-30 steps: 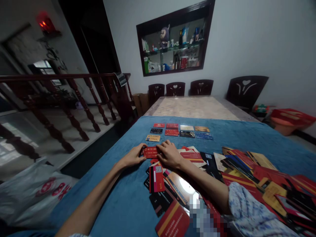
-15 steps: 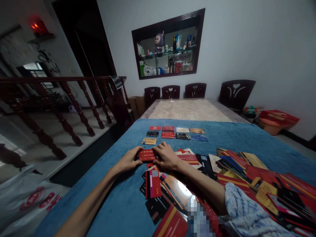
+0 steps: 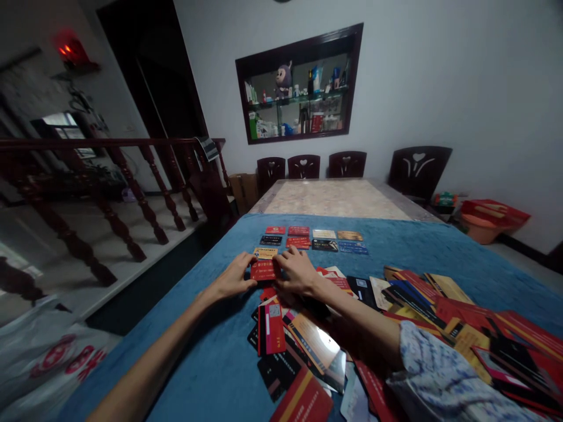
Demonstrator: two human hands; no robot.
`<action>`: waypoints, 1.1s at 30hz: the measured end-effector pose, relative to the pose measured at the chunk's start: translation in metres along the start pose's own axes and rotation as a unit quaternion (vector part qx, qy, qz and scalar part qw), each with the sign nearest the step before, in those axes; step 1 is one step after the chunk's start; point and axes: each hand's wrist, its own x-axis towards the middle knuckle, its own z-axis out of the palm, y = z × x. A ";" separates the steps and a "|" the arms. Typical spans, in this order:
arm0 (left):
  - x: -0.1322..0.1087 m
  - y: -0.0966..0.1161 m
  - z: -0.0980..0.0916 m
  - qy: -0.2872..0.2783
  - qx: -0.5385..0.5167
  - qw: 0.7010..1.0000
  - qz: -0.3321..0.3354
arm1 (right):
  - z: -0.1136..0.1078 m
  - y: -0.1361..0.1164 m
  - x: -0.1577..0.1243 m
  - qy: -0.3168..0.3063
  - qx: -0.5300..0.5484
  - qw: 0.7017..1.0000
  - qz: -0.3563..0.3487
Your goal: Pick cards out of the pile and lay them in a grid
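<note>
The work surface is formed by a long table (image 3: 325, 198), of which the near part is covered by a blue cloth (image 3: 206, 351); the far part is left uncovered, with a pale mottled top. Dark chairs (image 3: 347, 165) are stationed along the far side, backed by a white wall in which a dark-framed display niche (image 3: 299, 138) is set. A plush figure (image 3: 284, 81) is seated on its glass shelf. On the left, the area is bounded by a dark wooden railing (image 3: 109, 142), below which a white plastic bag (image 3: 48, 354) with red print is located.

On the cloth, cards are arranged in two rows of four, with a yellow card (image 3: 265, 253) placed alone in front at the left. A loose pile of cards (image 3: 271, 328) is spread before the person, and a second pile (image 3: 468, 337) is spread at the right.

A red card (image 3: 263, 270) is located between the two hands, just in front of the yellow card. Its left edge is gripped by the left hand (image 3: 233, 276), with the thumb and fingers parted by roughly the card's depth. Its right edge is held by the bent fingers of the right hand (image 3: 299, 272); these fingertips are partly hidden. Whether the card is lifted from the cloth cannot be determined.
</note>
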 end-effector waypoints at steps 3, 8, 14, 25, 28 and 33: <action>0.008 0.002 -0.001 -0.002 0.017 1.000 0.017 | -0.006 0.005 0.002 0.003 -0.014 1.000 0.002; 0.029 0.005 0.000 -0.002 0.042 0.998 0.048 | -0.017 0.019 0.006 -0.005 -0.035 0.999 0.013; 0.060 0.017 0.005 -0.014 0.073 0.996 0.046 | -0.030 0.042 0.010 -0.033 -0.054 0.997 0.041; 0.107 0.024 0.026 -0.016 0.111 0.992 0.050 | -0.035 0.080 0.019 -0.058 -0.058 0.993 0.087; 0.120 0.021 0.032 -0.019 0.113 0.992 0.050 | -0.031 0.090 0.025 -0.057 -0.063 0.991 0.099; 0.139 0.012 0.042 -0.028 0.121 0.990 0.062 | -0.022 0.104 0.034 -0.062 -0.070 0.989 0.113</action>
